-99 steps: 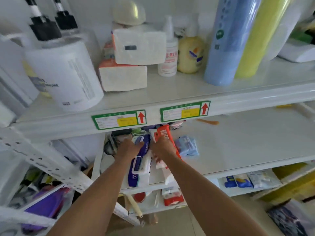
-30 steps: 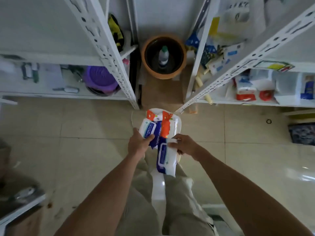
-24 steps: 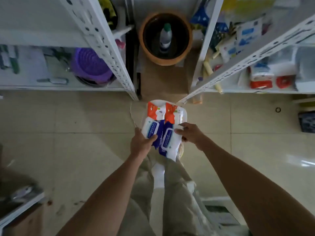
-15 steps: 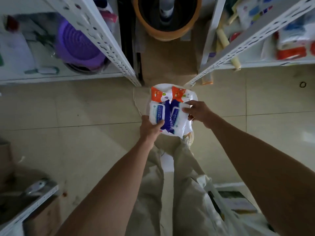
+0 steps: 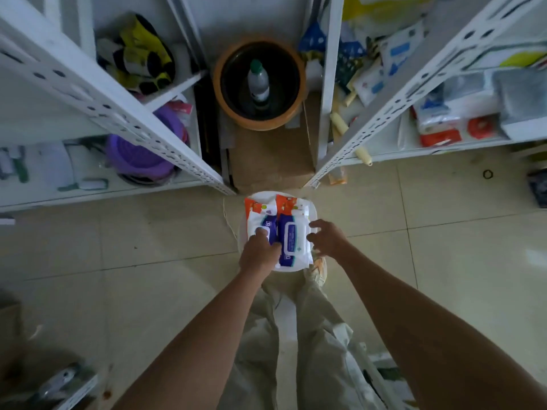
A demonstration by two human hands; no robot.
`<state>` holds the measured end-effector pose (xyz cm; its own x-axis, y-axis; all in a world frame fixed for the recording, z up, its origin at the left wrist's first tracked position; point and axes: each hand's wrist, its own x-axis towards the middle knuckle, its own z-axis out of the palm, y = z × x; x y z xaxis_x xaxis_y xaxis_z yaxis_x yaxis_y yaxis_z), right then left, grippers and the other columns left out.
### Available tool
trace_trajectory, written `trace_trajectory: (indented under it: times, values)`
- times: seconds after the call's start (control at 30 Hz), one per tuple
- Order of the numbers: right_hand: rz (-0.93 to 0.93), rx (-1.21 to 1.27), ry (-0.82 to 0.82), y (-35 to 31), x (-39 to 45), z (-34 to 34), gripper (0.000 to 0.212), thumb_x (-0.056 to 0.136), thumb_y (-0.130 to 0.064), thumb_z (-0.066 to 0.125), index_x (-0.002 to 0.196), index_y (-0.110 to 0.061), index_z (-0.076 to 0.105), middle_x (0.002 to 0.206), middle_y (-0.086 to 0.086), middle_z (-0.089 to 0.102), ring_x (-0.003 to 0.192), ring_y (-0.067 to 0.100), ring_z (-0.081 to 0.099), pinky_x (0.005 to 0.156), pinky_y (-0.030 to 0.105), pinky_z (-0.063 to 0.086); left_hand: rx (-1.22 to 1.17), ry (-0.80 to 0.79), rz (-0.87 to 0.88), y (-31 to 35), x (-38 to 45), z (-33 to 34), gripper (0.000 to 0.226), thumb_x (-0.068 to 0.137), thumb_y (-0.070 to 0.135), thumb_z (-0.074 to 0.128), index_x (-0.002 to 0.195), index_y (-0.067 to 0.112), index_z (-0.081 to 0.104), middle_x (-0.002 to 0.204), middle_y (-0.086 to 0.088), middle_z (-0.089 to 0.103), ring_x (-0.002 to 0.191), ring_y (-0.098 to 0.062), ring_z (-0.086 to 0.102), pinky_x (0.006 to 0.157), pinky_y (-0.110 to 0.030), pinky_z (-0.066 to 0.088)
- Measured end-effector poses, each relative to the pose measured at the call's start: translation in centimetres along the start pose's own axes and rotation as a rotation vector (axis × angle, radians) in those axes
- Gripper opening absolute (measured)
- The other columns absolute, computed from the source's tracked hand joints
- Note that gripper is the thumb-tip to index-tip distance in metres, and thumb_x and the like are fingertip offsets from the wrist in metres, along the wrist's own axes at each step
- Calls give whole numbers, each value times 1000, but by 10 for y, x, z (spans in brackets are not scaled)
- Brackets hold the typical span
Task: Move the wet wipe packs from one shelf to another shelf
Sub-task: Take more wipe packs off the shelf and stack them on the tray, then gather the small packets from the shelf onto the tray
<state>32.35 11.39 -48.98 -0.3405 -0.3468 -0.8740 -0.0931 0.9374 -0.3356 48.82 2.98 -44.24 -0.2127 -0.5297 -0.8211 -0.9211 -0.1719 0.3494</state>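
Wet wipe packs (image 5: 279,235), a soft, slick-filmed stack, are held mid-air over the floor, approx. 6 o'clock of the orange pot (image 5: 260,84). Left hand (image 5: 260,251) is curled on the near-left edge w/ thumb on top; right hand (image 5: 327,238) touches the 3 o'clock edge, fingers half-open. Probably light but slippery, so best clamped from both sides.

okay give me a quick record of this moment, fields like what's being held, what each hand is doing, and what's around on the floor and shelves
held: stack of wet wipe packs, blue-labelled packs on top, orange-topped packs beneath
left hand: grips the stack's near left side, thumb on top
right hand: fingers curled at the stack's right edge; contact unclear
location: above the tiled floor, between two white shelf units
ahead: orange bucket with a bottle standing inside
left shelf: purple basket
right shelf: red-and-white packs
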Motion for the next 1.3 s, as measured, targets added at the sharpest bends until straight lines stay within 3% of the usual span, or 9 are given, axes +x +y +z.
trace_trajectory:
  times: [0.37,0.47,0.53,0.67,0.77,0.87,1.03,1.17,1.3]
  values:
    - [-135,-133,68,-66,-192,-209,45,102,3,40,145,-6,49,97,22,63,59,19,58,61,37,57,383,-44,601,264,-155,-32,37,80,31,51,110,11,62,111,-16,70,108,-34,67,91,-42,54]
    - [-30,-16,111,-55,-244,-290,24,108,-14,38,108,-8,61,96,15,65,62,17,59,80,41,61,626,-54,782,347,-215,-24,32,95,25,51,122,13,62,120,-13,70,114,-31,67,92,-37,51]
    - [-37,16,104,-51,-279,-339,26,109,-18,36,92,-12,56,103,12,64,69,17,59,70,31,54,752,59,937,391,-245,-14,32,98,25,47,124,16,63,125,-13,68,119,-32,65,95,-38,51]
    - [-175,-42,312,-35,-315,-420,20,101,-6,45,114,-3,60,90,9,71,78,24,72,72,35,62,806,201,1034,462,-285,6,33,96,23,45,123,18,62,124,-12,69,119,-34,64,96,-41,52]
    - [-258,-8,412,-18,-313,-473,31,96,-3,44,122,-10,60,79,6,74,59,18,73,67,39,66,720,271,995,505,-308,24,34,97,32,43,121,22,64,122,-9,71,116,-32,65,94,-37,52]
    - [-346,145,433,-6,-309,-519,24,95,-6,45,103,-14,66,64,3,69,47,17,67,61,39,63,610,312,923,541,-308,36,32,99,36,43,118,23,64,121,-6,71,116,-29,65,92,-36,50]
    - [-357,276,441,13,-300,-580,28,96,-14,44,112,-9,65,75,8,74,52,21,70,48,27,56,261,226,626,575,-267,27,50,89,55,41,108,18,67,106,-6,74,94,-25,72,90,-42,59]
    - [-355,294,447,-11,-275,-618,35,93,-8,37,115,-3,64,78,11,73,49,21,68,52,30,58,87,283,443,583,-231,6,46,88,54,45,99,15,67,83,-4,74,73,-19,73,79,-36,63]
    - [-331,187,568,-38,-238,-632,35,87,-12,40,104,-8,70,90,15,78,66,28,76,65,39,66,11,307,364,615,-204,0,43,95,52,45,102,14,63,90,-4,70,79,-19,70,83,-33,61]
